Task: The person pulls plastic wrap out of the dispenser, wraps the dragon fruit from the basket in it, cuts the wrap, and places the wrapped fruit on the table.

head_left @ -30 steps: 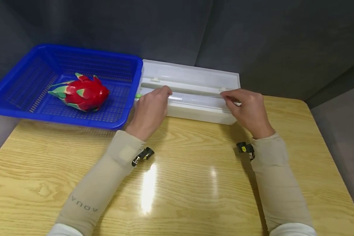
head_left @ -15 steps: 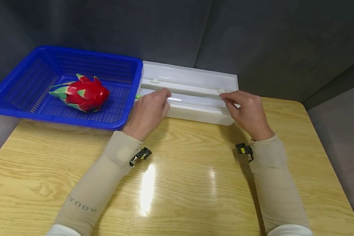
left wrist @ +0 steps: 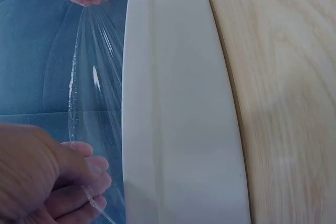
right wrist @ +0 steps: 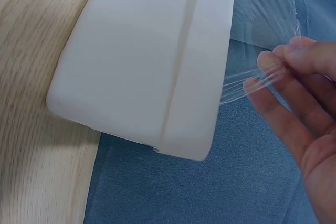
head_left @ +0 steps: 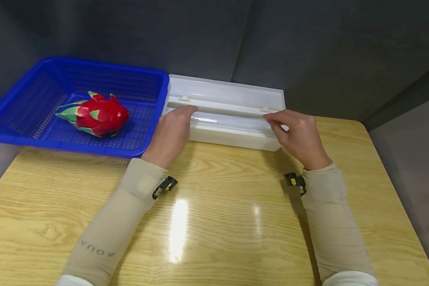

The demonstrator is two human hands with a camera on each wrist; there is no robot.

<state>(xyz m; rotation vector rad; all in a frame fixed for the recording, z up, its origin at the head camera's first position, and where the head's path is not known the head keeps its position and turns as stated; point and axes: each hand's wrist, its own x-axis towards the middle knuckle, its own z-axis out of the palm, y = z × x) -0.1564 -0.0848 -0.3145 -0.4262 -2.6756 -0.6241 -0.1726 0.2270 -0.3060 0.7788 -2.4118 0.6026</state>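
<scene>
A long white cling film dispenser (head_left: 232, 137) stands at the back of the table with its lid (head_left: 228, 89) raised. Clear cling film (left wrist: 97, 77) stretches up from it between my two hands, gathered into creases at each end. My left hand (head_left: 173, 133) pinches the film's left end between thumb and fingers, over the dispenser's left part. With thumb and forefinger, my right hand (head_left: 300, 135) pinches the other end above the right part; in the right wrist view creased film (right wrist: 252, 82) runs from those fingers to the dispenser's edge.
Left of the dispenser, and right beside it, stands a blue plastic basket (head_left: 93, 149) holding a red dragon fruit (head_left: 100, 115) with green-tipped scales. A dark curtain (head_left: 207, 35) hangs behind the wooden table (head_left: 228, 230). The table's right edge lies beyond my right arm.
My left hand has shifted slightly left along the dispenser, widening the gap between the hands. The right hand keeps its pinch with little movement. The head view has shifted slightly.
</scene>
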